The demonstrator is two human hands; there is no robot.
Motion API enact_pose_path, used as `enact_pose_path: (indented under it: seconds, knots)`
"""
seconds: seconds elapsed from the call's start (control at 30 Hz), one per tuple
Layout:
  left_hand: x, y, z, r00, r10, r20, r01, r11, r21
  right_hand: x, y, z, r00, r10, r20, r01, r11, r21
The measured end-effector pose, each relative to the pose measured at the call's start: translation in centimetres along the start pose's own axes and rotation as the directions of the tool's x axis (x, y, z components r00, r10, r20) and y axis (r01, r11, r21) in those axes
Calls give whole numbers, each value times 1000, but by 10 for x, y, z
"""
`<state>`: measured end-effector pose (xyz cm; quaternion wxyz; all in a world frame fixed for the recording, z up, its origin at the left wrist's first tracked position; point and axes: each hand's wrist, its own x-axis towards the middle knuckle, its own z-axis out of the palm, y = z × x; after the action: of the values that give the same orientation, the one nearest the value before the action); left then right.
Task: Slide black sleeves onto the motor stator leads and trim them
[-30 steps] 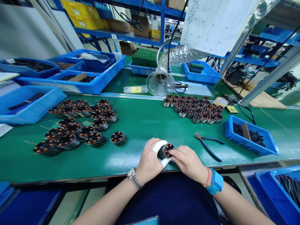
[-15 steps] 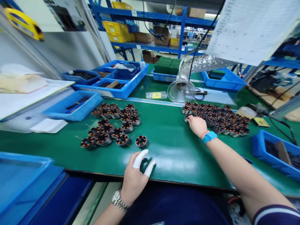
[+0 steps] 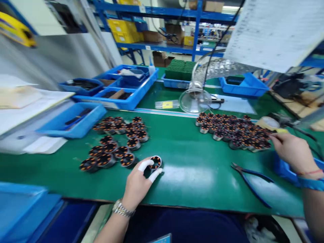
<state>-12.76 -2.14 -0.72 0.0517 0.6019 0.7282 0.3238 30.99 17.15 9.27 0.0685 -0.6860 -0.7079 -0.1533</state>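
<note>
Ring (image 3: 158,162) near the front edge of the table (image 3: 184,182), held between parted thumb and finger of the left hand (image 3: 138,184), the right hand's (image 3: 295,152) opening and hold indiscernible; left-edge cluster (image 3: 110,147) and right-edge cluster (image 3: 231,129) suggest a part-done batch, finished side unclear.

The left hand (image 3: 135,187) is positioned well left of the pliers (image 3: 242,172); its white-sheathed forefinger (image 3: 144,165) and thumb (image 3: 155,175) are bent together in a pinch. The left forearm (image 3: 112,224) is angled forward. The right hand (image 3: 293,152) is extended beyond and right of the pliers, fingertips (image 3: 275,137) directed leftward; its grip cannot be determined.
</note>
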Motion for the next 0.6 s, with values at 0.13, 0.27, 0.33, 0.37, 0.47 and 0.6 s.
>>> enact_pose_path:
  seconds: [0.13, 0.27, 0.33, 0.37, 0.47, 0.6]
  knots:
    - [-9, 20, 17, 970, 203, 136, -190, 976, -103, -38, 74, 1, 951, 124, 283, -114, 992, -54]
    - [-23, 50, 32, 937, 276, 216, -246, 957, -155, -61, 89, 16, 921, 122, 370, -103, 992, -71]
    - [-26, 65, 34, 908, 301, 290, -257, 949, -180, -62, 89, 25, 913, 142, 383, -120, 990, -80]
    - [-26, 71, 34, 892, 314, 326, -263, 945, -194, -62, 88, 29, 912, 153, 381, -130, 988, -85]
    - [-19, 83, 34, 849, 343, 402, -264, 934, -239, -56, 86, 36, 913, 180, 367, -155, 983, -97]
    - [-8, 88, 32, 783, 411, 467, -273, 901, -336, -51, 83, 36, 916, 183, 356, -161, 983, -91]
